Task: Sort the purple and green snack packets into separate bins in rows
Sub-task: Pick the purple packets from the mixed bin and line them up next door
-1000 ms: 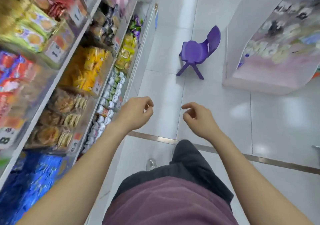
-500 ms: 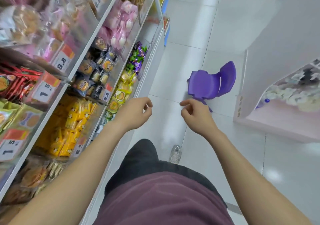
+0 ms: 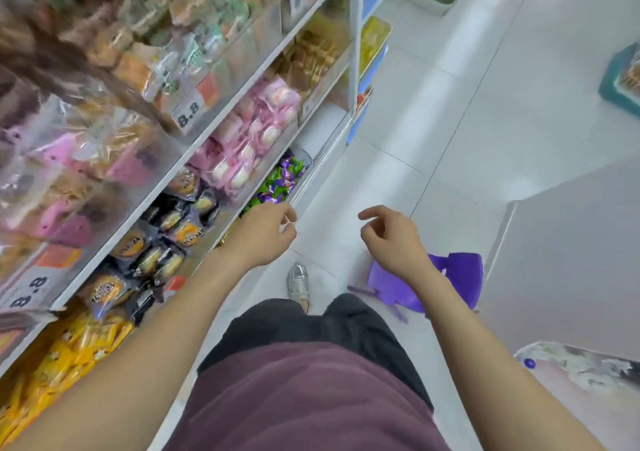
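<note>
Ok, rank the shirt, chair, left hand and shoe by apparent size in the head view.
1. Shirt
2. Chair and left hand: about alike; an arm hides part of the chair.
3. Shoe

This is a snack shop: long white shelves (image 3: pixel 242 93) beside a tiled floor (image 3: pixel 467 104) are packed with wrapped goods, including purple and green snack packets (image 3: pixel 280 182), with 8.8 price labels (image 3: pixel 188 115) on the shelves' front edges.

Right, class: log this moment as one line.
left hand: empty, near purple-green packets | right hand: empty | sorting: not begun
</note>
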